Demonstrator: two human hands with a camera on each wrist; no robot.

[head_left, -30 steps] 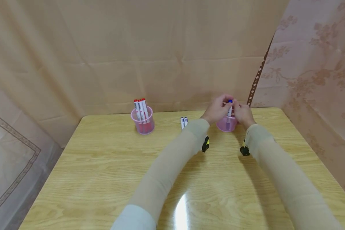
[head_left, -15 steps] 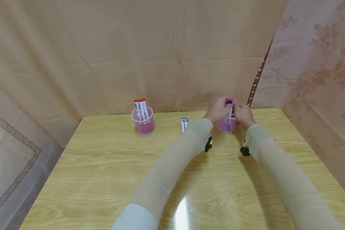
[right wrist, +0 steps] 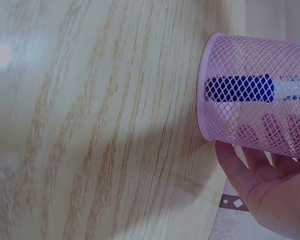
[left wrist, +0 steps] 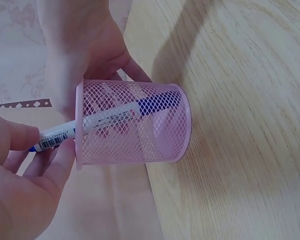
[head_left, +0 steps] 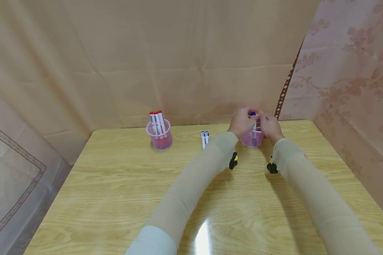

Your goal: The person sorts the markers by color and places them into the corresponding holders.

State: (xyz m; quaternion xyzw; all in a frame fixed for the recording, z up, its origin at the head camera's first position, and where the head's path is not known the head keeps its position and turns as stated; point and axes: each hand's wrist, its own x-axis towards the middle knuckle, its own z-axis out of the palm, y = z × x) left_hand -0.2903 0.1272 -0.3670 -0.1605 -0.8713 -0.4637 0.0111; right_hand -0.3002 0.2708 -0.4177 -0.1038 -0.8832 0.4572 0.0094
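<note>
My left hand (head_left: 243,121) pinches the upper end of a white marker (left wrist: 97,120) with a blue cap, between thumb and fingers. The marker stands inside a pink mesh pen cup (head_left: 246,142), its blue cap down near the bottom, tilted a little. Around the cup's right and far side lies my right hand (head_left: 271,126), holding it. In the right wrist view, the right hand's fingers (right wrist: 240,172) curve behind the mesh wall (right wrist: 225,122). The cup stands upright on the table.
Two blue-ended markers (head_left: 205,138) lie left of the left forearm, partly hidden by it. Farther left stands a second pink cup (head_left: 161,143) with several red-ended markers (head_left: 157,122). The wooden table (head_left: 121,184) meets a beige curtain (head_left: 140,71) at its back edge.
The left wrist has shifted slightly to the right, and the top of the marker has moved a little down and left. The right hand has stayed at the cup.
</note>
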